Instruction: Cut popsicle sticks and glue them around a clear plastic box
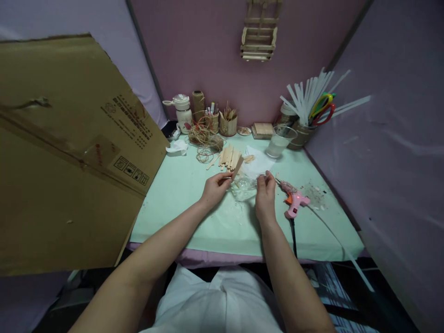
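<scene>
Presently we find the left hand [215, 188] pinching a flat, wood-toned piece [237, 167] beside crinkled clear plastic [244, 190]. Beyond the plastic lie wooden sticks [229, 157]; right of it, a pink glue gun [296, 200]. A pale green tabletop [180, 199] lies beneath, purple walls [208, 55] around. We cannot tell whether the curled right hand [265, 196] grips anything; the slatted rack's [259, 47] top is cut off.

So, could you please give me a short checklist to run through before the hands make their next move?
1. Left hand gripping the thin flat piece: ok, pinched.
2. Right hand holding something: cannot tell, too small to read.
3. Right hand well away from the nozzle of the pink glue gun: not ok, it lies close by.
4. Red light lit on the gun: ok.
5. Wooden sticks nearby: ok, piled beyond the hands.
</scene>
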The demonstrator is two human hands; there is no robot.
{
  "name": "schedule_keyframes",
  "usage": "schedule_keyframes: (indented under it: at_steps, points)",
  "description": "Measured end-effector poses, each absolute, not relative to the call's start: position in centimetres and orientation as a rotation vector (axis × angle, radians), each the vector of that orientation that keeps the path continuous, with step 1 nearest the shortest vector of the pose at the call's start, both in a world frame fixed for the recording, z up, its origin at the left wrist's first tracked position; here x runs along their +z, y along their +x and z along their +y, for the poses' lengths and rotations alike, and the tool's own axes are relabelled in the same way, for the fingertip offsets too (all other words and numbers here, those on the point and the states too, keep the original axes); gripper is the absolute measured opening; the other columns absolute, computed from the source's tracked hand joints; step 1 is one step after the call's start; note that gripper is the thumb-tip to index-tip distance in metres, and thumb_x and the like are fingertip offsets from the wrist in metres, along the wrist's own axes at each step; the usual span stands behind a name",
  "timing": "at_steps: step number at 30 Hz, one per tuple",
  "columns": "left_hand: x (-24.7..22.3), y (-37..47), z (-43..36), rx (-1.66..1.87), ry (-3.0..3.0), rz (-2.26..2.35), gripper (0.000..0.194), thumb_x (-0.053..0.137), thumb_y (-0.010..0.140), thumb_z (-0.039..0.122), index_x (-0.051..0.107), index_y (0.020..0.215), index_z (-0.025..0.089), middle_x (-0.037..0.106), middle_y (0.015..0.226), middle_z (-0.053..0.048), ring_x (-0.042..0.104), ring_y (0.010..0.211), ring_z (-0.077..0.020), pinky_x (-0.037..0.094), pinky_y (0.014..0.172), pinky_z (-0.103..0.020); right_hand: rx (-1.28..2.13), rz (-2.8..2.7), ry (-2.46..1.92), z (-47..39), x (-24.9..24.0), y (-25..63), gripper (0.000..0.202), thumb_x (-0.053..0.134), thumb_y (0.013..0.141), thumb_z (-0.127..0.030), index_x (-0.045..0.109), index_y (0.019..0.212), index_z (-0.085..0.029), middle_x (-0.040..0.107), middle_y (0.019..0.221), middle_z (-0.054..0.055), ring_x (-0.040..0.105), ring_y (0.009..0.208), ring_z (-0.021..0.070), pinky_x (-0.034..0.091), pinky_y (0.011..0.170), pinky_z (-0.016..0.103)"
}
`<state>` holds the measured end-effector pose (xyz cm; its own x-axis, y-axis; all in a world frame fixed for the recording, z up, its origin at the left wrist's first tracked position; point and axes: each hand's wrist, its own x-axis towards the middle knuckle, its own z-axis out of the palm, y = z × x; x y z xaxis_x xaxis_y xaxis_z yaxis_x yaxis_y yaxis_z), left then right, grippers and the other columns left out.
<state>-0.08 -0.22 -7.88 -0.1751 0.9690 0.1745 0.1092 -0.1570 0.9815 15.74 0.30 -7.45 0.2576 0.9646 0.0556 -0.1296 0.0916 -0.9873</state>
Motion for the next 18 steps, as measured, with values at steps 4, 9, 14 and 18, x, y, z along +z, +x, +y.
schedule_keyframes:
  at_steps: [4,9,14,18]
  points:
    - [-6.8,0.0,-0.5,1.385,1.166,1.224,0.030,0.076,0.069,0.033,0.070,0.092,0.015,0.074,0.092,-0.006,0.067,0.077,-0.0155,0.056,0.079,-0.033,1.200,-0.820,-1.097,0.6,-7.4,15.9,0.069,0.050,0.081,-0.073,0.044,0.132,-0.027,0.050,0.134,0.010,0.053,0.123,0.0215,0.047,0.100,0.044]
    - [-5.7,0.1,-1.1,1.279,0.928,1.034,0.047,0.085,0.060,0.031,0.062,0.098,0.018,0.064,0.105,-0.003,0.063,0.076,-0.0103,0.055,0.072,-0.028,1.312,-0.748,-1.000,0.7,-7.0,16.0,0.072,0.050,0.076,-0.079,0.049,0.126,-0.028,0.057,0.122,0.007,0.059,0.111,0.0197,0.050,0.096,0.042]
    - [-5.5,0.1,-1.5,1.135,0.828,0.902,0.063,0.087,0.061,0.027,0.059,0.118,0.023,0.054,0.125,-0.010,0.063,0.099,-0.0170,0.055,0.087,-0.037,1.429,-0.749,-0.872,0.7,-6.9,16.2,0.071,0.052,0.073,-0.083,0.054,0.118,-0.029,0.059,0.114,0.004,0.060,0.106,0.0201,0.051,0.093,0.044]
    - [-5.9,0.1,-1.7,1.048,0.824,0.842,0.089,0.088,0.060,0.025,0.047,0.138,0.035,0.046,0.143,-0.011,0.060,0.116,-0.0236,0.054,0.092,-0.039,1.483,-0.758,-0.836,0.4,-6.9,16.0,0.068,0.055,0.070,-0.084,0.055,0.110,-0.029,0.063,0.108,0.003,0.064,0.101,0.0216,0.052,0.089,0.044]
